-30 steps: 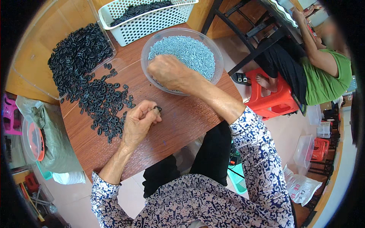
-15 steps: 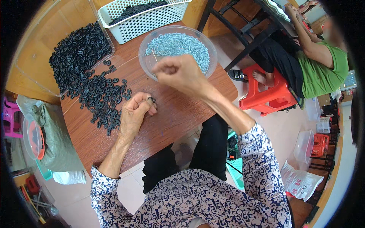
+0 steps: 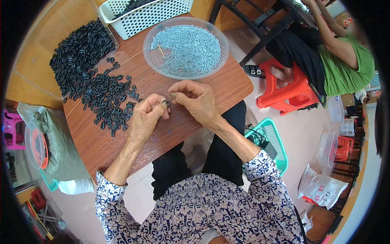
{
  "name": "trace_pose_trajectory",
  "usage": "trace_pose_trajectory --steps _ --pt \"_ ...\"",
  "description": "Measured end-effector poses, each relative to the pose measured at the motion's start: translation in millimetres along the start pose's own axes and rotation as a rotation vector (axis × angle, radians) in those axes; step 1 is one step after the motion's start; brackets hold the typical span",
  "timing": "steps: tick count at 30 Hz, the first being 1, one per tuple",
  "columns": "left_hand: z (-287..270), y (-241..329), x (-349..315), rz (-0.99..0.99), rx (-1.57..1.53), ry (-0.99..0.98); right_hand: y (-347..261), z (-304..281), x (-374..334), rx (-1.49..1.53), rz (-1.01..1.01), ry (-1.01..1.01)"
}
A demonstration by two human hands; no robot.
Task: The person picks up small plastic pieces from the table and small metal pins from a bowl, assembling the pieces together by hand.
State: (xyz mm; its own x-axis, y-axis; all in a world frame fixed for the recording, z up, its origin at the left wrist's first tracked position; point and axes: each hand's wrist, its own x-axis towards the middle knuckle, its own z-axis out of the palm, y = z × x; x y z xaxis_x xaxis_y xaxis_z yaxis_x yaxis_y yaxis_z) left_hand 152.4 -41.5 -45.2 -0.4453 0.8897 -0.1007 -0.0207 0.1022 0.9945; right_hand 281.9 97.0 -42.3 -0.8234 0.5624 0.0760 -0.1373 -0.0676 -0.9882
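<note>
My left hand (image 3: 144, 118) pinches a small black oval part (image 3: 167, 103) between thumb and fingertips, just above the wooden table (image 3: 93, 150). My right hand (image 3: 199, 102) meets it from the right, thumb and forefinger pressed together close to that part. Whatever the right fingertips hold is too small to make out. To the left of my left hand lie loose black oval parts (image 3: 109, 97), with a bigger heap (image 3: 79, 51) behind them. Beyond my right hand stands a clear round bowl (image 3: 145, 53) of small silvery-blue screw-like pieces (image 3: 191, 51); a thin stick (image 3: 161, 50) rests among them.
At the back, a white perforated basket (image 3: 152, 19) holds more black parts. A person in a green shirt (image 3: 347, 67) sits on a red stool (image 3: 286, 95) at the right. Beside my right leg is a green basket (image 3: 280, 152) with a black cable. A sack (image 3: 67, 148) stands left of the table.
My right hand has come back from over the bowl to the fingertips of my left hand. The left hand still pinches the black part. The view has shifted slightly.
</note>
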Motion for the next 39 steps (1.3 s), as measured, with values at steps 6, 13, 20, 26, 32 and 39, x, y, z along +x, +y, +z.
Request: trace_pose_trajectory --steps 6,13,20,26,32,39 --pt "3.5 -1.5 0.7 0.056 0.005 0.015 -1.6 3.9 0.0 0.022 0.06 -0.013" --pt "4.5 -2.9 0.5 0.071 -0.003 0.022 1.4 4.0 -0.2 0.01 0.041 -0.02" --pt "4.0 -2.7 0.9 0.055 -0.056 0.021 -3.3 8.5 -1.6 0.023 0.01 -0.017" --pt "8.9 -6.3 1.4 0.058 -0.021 0.04 5.2 9.6 -3.2 -0.035 -0.043 0.014" --pt "8.1 -8.1 2.2 0.098 0.053 0.095 3.3 11.0 -2.5 -0.088 -0.031 0.001" --pt "1.5 -6.3 6.6 0.083 -0.099 -0.017 6.0 -8.7 3.7 -0.115 -0.051 -0.128"
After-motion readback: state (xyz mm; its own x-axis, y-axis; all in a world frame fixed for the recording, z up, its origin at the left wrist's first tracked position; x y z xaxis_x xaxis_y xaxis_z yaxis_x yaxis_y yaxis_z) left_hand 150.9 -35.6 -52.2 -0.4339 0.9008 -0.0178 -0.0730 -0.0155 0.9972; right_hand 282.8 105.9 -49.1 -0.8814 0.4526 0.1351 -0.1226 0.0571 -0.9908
